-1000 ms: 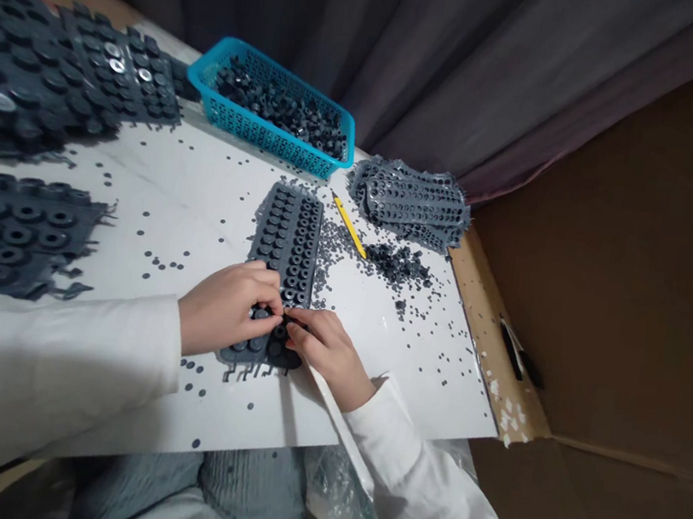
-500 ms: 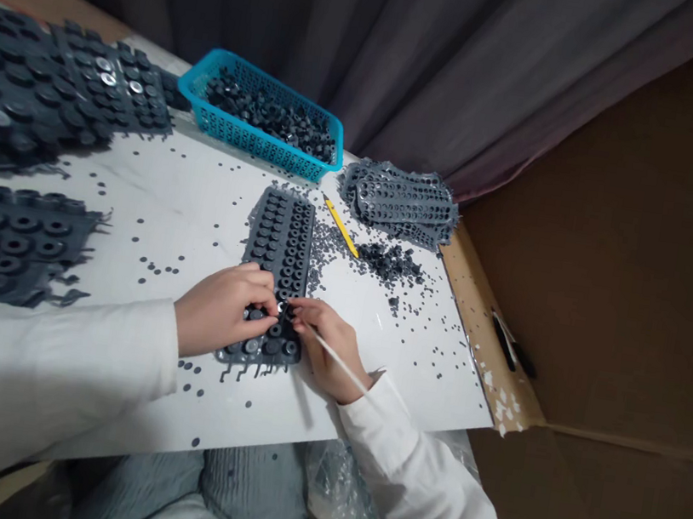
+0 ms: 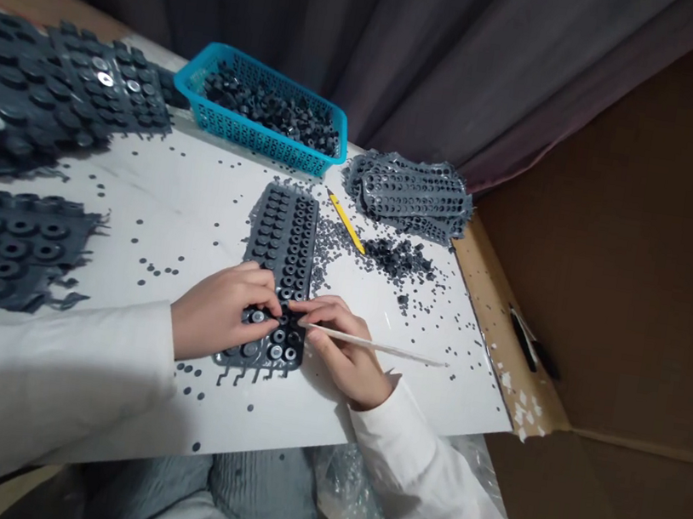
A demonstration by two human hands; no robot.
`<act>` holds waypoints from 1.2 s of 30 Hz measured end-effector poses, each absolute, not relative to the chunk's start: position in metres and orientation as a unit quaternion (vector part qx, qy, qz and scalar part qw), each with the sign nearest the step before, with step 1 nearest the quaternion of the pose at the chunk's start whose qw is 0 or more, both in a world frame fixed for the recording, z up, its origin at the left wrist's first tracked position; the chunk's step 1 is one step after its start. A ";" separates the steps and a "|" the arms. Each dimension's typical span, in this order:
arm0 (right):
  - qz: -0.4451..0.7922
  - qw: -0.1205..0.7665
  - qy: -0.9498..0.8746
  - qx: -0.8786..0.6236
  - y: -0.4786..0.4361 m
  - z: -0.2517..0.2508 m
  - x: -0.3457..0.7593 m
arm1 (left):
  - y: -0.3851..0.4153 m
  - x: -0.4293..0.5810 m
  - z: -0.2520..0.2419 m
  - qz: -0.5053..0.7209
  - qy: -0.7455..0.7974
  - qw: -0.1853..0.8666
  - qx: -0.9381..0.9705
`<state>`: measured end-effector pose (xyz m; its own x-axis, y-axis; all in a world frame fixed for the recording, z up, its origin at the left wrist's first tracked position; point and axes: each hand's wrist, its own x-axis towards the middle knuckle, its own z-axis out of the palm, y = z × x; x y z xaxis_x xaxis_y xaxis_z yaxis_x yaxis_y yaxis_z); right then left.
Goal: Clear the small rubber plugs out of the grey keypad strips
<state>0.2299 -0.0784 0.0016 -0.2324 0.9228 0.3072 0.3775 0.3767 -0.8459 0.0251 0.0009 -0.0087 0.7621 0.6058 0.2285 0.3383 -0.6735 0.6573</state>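
A: Where's the studded grey sheet [image 3: 283, 238]?
B: Lying lengthwise on the white counter [image 3: 191, 199], mid-scene, both hands over its near half.
A: What is the right hand [image 3: 343, 349] doing?
B: Gripping a thin white stick [image 3: 389, 350] between thumb and fingers; the stick points out to the right.
A: And the left hand [image 3: 228, 312]?
B: Thumb and fingertips drawn together over the studs. I can't tell whether anything is pinched between them.
A: What's around the sheet?
B: A blue basket [image 3: 260, 138] of dark pieces on the far side. To the right, a yellow tool [image 3: 346, 221] with its near end at a dark heap [image 3: 403, 259].
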 end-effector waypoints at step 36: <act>0.336 0.402 -0.640 -0.563 -0.081 0.000 0.219 | 0.004 0.024 0.001 0.139 0.142 0.143 0.970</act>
